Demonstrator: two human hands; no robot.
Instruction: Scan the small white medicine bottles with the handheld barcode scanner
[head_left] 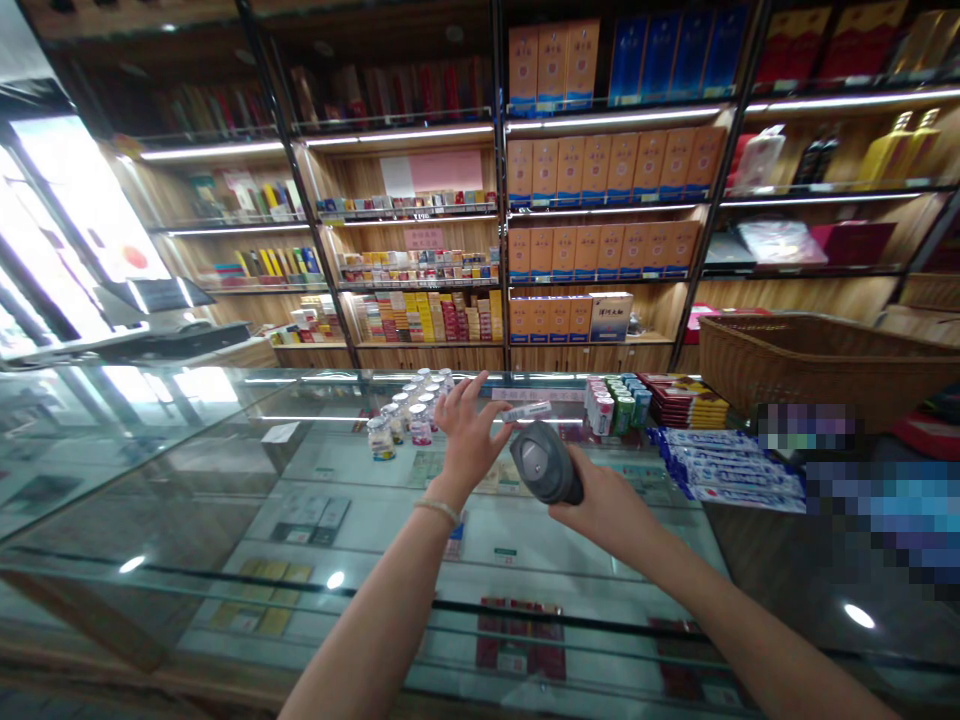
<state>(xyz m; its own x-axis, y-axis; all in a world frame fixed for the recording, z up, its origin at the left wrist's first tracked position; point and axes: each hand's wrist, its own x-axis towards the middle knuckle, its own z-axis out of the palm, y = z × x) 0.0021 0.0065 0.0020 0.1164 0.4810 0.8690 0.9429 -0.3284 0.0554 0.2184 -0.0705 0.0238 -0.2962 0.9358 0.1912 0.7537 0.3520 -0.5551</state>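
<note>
My right hand (600,492) is wrapped round the handle of a dark grey barcode scanner (541,464), raised over the glass counter. To its left, my left hand (469,430) has its thumb and forefinger at the end of a slim white printed pack (528,411), with the other fingers raised. The pack is tilted slightly just beyond the scanner's head; its exact kind is too small to make out. Several small clear jars with white lids (411,408) stand on the counter beside my left hand, partly hidden by it.
Rows of small cans (616,402), stacked red and yellow packs (686,400) and blue-white packets (727,465) lie on the glass counter (360,560) at right. Behind them is a wicker basket (817,350). Boxed goods fill the wall shelves (600,250). A register (161,310) stands far left.
</note>
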